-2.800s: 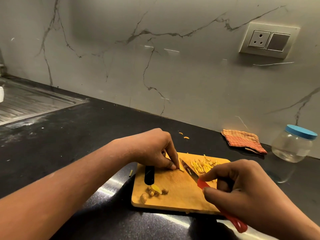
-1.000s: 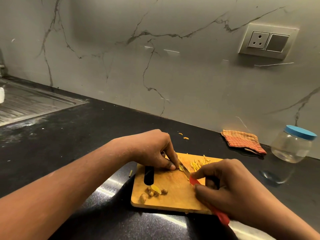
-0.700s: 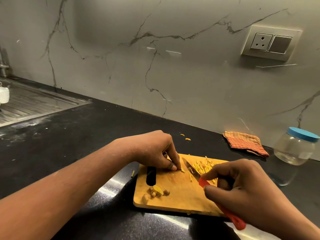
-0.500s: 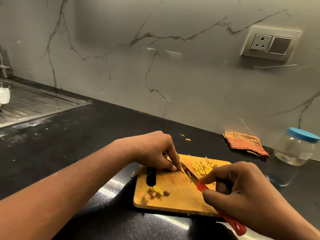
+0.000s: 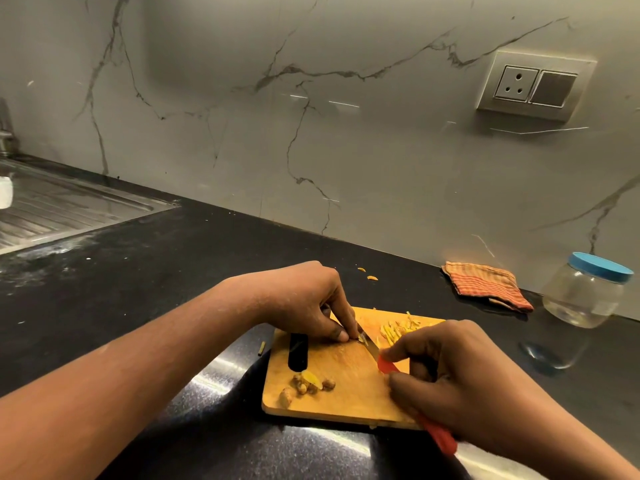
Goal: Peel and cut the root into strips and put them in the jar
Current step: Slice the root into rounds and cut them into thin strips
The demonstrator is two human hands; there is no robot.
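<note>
Left grip [image 5: 304, 303] pinched a small yellow root piece [image 5: 362, 338] onto the rectangular wooden cutting board [image 5: 346, 398] on the black desk [image 5: 138, 289]. Right grip [image 5: 460, 375] clasped the red-handled knife [image 5: 387, 364], blade against the piece. Cut yellow strips [image 5: 398, 329] lay just beside. The blue-lidded clear jar [image 5: 585, 292] stood well apart.

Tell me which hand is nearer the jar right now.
Right. The right hand, gripping the knife over the board's right end, is left of the jar. The left hand pins the root piece further left, beyond the knife.
</note>
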